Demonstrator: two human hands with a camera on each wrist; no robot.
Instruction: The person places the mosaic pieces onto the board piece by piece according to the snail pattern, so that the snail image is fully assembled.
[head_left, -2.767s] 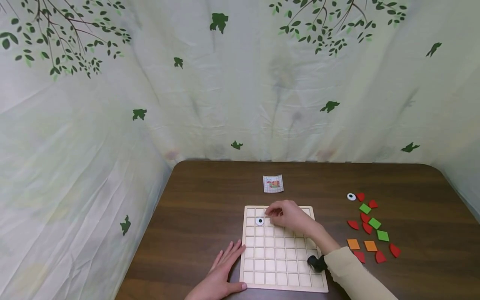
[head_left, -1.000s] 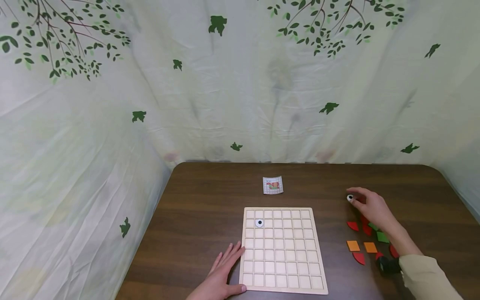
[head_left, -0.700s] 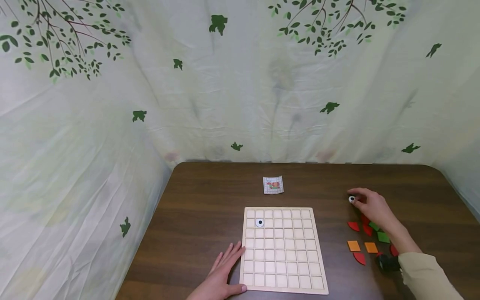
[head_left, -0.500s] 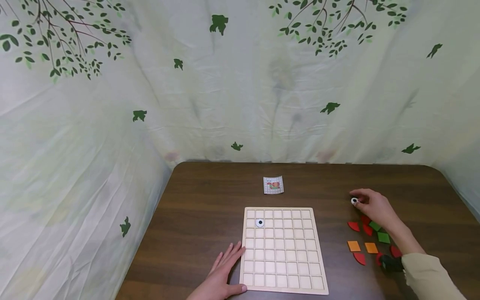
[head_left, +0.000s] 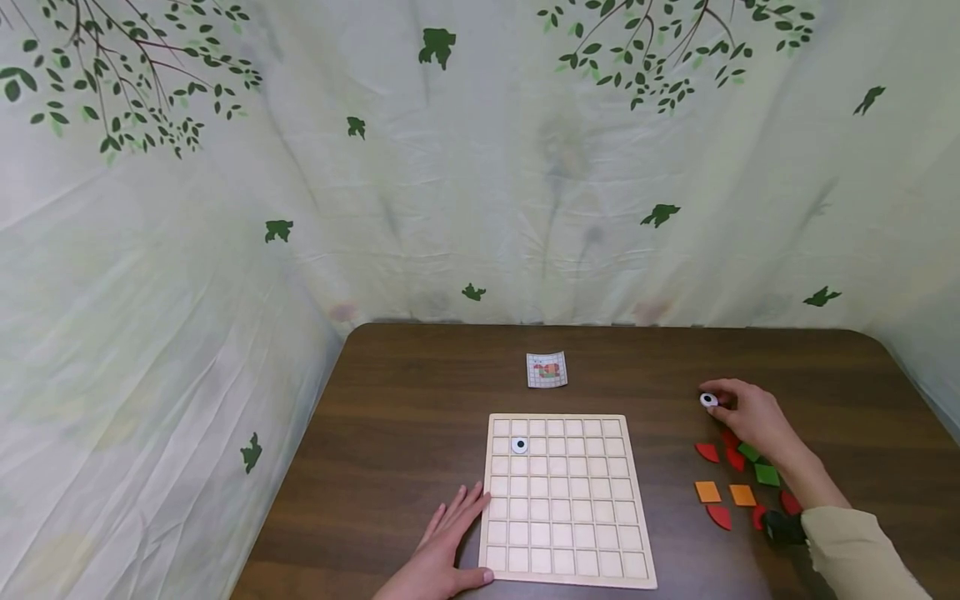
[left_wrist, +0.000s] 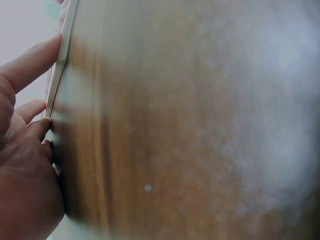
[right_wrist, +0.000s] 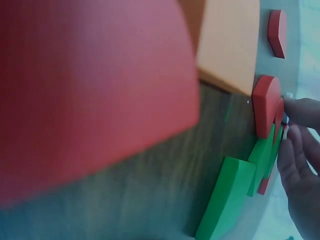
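Head view: my right hand pinches a white eye disc near the tabletop's right edge, just above the red, green and orange pieces. My left hand lies flat, fingers relaxed, against the grid board's lower left corner

No readable text, label, brand or number in any view. Small card at far middle of table carries gridded colour picture only; any lettering on it too small to make out. Grid board and coloured tiles unmarked.
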